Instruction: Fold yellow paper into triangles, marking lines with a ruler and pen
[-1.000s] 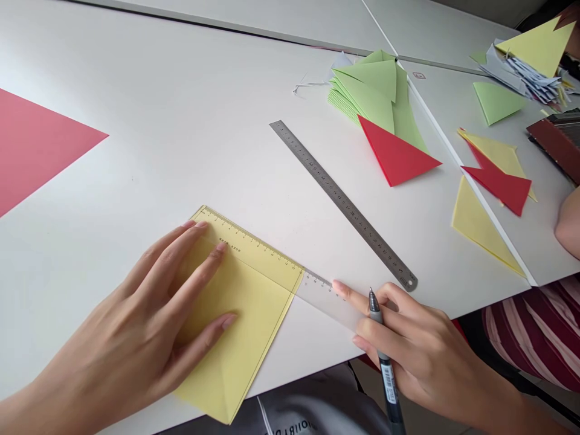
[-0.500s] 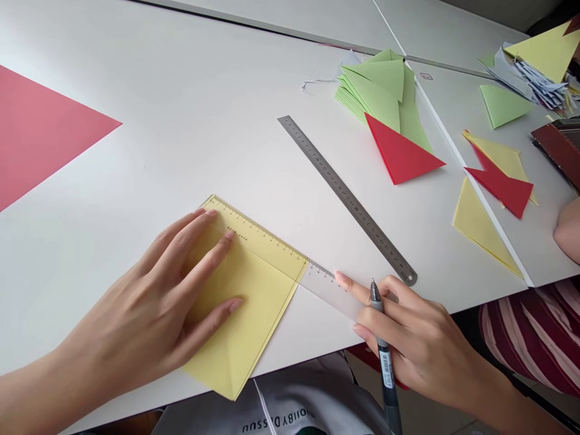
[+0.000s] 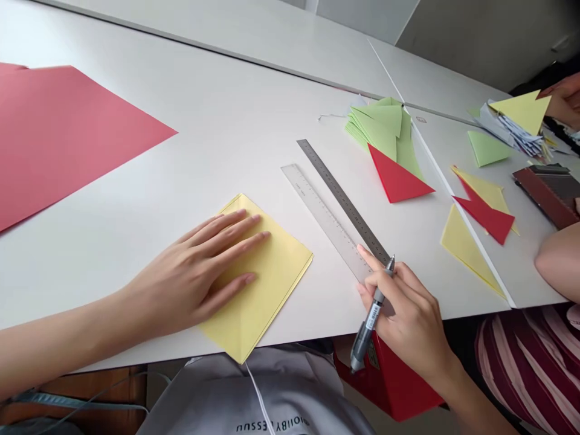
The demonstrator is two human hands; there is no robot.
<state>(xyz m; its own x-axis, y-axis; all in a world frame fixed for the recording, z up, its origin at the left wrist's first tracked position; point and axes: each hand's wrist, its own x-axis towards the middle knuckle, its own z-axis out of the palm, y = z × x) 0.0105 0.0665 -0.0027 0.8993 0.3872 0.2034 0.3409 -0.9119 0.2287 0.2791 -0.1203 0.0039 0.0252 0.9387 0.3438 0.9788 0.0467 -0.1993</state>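
A large red sheet [image 3: 67, 133] lies at the far left of the white tabletop [image 3: 217, 103]. Beside it, the left hand [image 3: 199, 275] rests flat on a folded yellow paper [image 3: 267, 284] near the front edge, fingers [image 3: 235, 226] spread and pressing down, apparently to keep the sheet from sliding. Further right, a clear plastic ruler [image 3: 321, 211] lies alongside a steel ruler [image 3: 344, 202]. The right hand [image 3: 408, 314] pinches a pen [image 3: 374, 311] between thumb and fingers while its forefinger touches the clear ruler's near end. Green, red and yellow folded triangles [image 3: 385, 130] sit beyond.
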